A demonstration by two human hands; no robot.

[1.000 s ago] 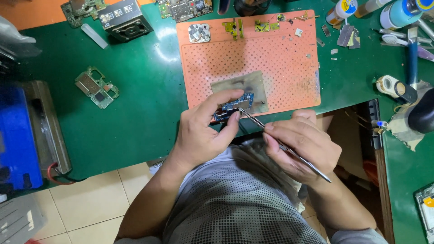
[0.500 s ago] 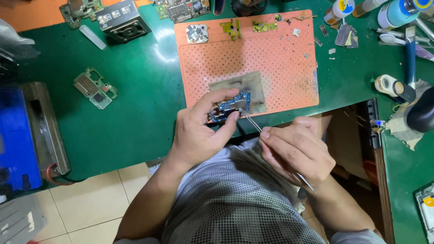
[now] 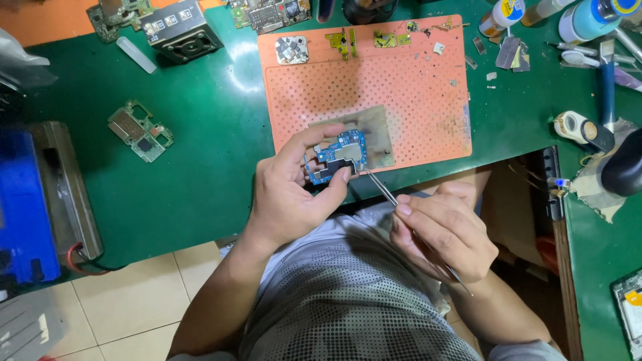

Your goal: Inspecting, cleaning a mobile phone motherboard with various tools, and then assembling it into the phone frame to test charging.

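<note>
Over a green workbench (image 3: 200, 167) with an orange perforated mat (image 3: 401, 87), the left hand (image 3: 294, 197) pinches a small blue circuit board (image 3: 336, 157) at the mat's near edge; the right hand (image 3: 445, 230) grips tweezers (image 3: 384, 190), tip just beside the board.

the left hand (image 3: 294, 200) covers the lower edge of the blue circuit board (image 3: 338, 155), and whether the tweezers (image 3: 384, 190) touch the board at their tips is too fine to tell; their rear half is buried in the right hand (image 3: 445, 230). the top edge cuts off the bottles (image 3: 588, 17), a dark round object (image 3: 364, 8) and the boards (image 3: 267, 13) there. the blue box (image 3: 23, 214) runs off the left edge, and a framed device (image 3: 630, 309) off the right.
</note>
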